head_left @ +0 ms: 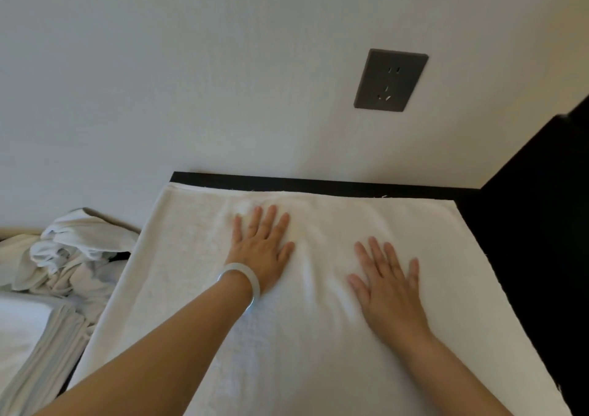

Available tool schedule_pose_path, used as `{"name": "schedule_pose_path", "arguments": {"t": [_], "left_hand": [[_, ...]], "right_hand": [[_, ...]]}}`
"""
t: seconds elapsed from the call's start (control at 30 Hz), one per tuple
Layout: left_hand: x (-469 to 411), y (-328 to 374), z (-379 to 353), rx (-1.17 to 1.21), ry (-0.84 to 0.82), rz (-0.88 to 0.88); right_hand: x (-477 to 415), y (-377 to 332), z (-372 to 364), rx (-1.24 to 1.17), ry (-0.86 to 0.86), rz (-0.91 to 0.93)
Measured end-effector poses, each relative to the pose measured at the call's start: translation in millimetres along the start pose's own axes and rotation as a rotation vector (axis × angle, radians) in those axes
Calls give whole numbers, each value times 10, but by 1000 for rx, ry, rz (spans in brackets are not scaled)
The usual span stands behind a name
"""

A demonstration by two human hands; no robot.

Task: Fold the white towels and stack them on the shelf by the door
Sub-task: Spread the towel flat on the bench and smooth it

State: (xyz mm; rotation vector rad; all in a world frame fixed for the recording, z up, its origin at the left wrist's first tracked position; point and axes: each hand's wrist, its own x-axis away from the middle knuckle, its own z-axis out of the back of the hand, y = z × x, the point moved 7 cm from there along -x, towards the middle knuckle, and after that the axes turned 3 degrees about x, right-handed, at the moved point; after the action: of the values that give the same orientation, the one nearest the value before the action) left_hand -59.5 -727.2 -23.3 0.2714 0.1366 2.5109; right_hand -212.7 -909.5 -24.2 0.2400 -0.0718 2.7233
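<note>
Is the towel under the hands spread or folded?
Spread: the towel lies flat across the dark surface, left hand and right hand pressing it.

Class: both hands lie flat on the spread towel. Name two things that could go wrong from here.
1. Wrinkles show in the white towel between the left hand and right hand; folding now could press them in.
2. The bangle on the left wrist might snag the terry while smoothing.
</note>
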Motion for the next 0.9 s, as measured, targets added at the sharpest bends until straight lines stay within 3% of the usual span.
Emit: {"name": "schedule_pose_path", "arguments": {"t": [0.13, 0.27, 0.53, 0.7, 0.77, 0.83, 0.9], "left_hand": [[635, -155, 44, 41, 24, 87], [1184, -410, -123, 32, -43, 184], [319, -468, -30, -21, -15, 184], [-168, -467, 140, 1, -88, 216], [-106, -224, 199, 10, -15, 165], [156, 191, 122, 12, 58, 7], [450, 431, -81, -2, -15, -105]], "right_hand": [[144, 440, 29, 22, -39, -206], [295, 539, -36, 19, -71, -249], [-480, 699, 69, -15, -39, -250], [-840, 659, 251, -73, -90, -327], [-731, 268, 341, -50, 43, -234], [-430, -350, 308, -44, 202, 0], [-152, -736, 67, -27, 165, 194]]}}
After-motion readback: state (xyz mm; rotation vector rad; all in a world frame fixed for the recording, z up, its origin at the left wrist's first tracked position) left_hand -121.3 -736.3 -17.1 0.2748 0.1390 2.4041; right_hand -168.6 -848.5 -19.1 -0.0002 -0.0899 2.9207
